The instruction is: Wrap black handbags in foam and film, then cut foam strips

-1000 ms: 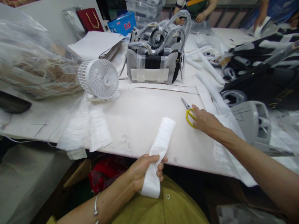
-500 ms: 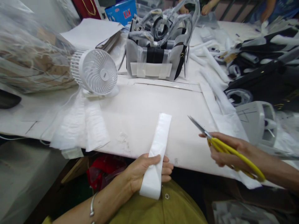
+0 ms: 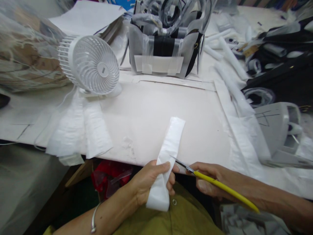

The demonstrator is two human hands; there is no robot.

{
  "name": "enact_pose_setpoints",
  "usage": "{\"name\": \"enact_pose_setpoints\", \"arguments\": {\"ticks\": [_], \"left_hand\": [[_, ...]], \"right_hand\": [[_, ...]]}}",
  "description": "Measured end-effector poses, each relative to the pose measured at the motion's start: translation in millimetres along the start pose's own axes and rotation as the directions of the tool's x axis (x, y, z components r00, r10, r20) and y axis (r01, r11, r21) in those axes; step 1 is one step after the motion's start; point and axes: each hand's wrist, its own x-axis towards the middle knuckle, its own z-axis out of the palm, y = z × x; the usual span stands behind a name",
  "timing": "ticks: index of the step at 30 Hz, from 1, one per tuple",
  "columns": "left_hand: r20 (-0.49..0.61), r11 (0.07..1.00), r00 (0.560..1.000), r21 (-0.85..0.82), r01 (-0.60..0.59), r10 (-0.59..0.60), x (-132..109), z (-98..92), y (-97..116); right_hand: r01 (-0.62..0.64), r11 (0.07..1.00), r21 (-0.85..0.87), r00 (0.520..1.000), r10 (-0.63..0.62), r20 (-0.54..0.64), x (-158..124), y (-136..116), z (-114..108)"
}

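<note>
A folded white strip (image 3: 171,138) is pinched between the thumb and fingers of my left hand (image 3: 153,179), in front of the table edge. Its far end lies over the white table (image 3: 146,111), and its near end loops below the hand. My right hand (image 3: 210,179) is closed around yellow-handled scissors (image 3: 220,186). The scissor tips overlap the strip just above my left thumb in the picture; whether they touch it I cannot tell.
A white fan (image 3: 93,65) stands at the left with thin white sheets (image 3: 95,130) below it. Behind is a wrapped grey and black bag (image 3: 163,45). A white tape dispenser-like device (image 3: 278,130) and wrapped black items (image 3: 281,68) sit at the right.
The scissors and my right hand have moved left and down to the strip. My left hand still holds the strip. The camera view has shifted lower and closer to the table.
</note>
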Motion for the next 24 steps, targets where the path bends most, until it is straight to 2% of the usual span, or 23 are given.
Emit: {"name": "enact_pose_setpoints", "arguments": {"ticks": [2, 6, 9, 14, 17, 20, 24], "left_hand": [[-0.003, 1.000, 1.000, 0.012, 0.013, -0.013, 1.2, -1.9, -0.9], [-0.009, 0.998, 0.999, 0.044, 0.045, -0.045, 2.7, -3.5, -1.6], [-0.004, 0.997, 0.998, 0.051, 0.059, -0.059, 3.1, -3.9, -1.5], [-0.020, 0.997, 0.998, 0.054, 0.053, -0.052, 5.0, -6.3, -3.3], [-0.019, 0.997, 0.999, 0.065, 0.050, -0.049, 6.1, -5.5, -4.0], [-0.008, 0.996, 0.999, 0.074, 0.053, -0.052, 5.6, -2.4, -2.6], [-0.011, 0.995, 0.999, 0.079, 0.053, -0.052, 3.9, 1.1, -0.1]], "right_hand": [[0.021, 1.000, 0.009, 0.996, -0.022, 0.088, 4.8, -2.1, 0.5], [0.071, 0.996, 0.049, 0.987, -0.077, 0.140, 9.7, -5.4, 4.4], [0.061, 0.993, 0.105, 0.986, -0.076, 0.148, 11.1, -5.2, 4.8], [0.030, 0.996, 0.083, 0.992, -0.039, 0.119, 12.2, -0.1, 1.4], [0.028, 0.994, 0.105, 0.989, -0.043, 0.139, 11.0, -5.6, 2.2], [-0.006, 0.999, 0.032, 0.990, 0.002, 0.138, 9.9, -11.1, 1.3], [-0.017, 0.998, -0.054, 0.987, 0.025, 0.162, 10.1, -5.7, -6.1]]}}
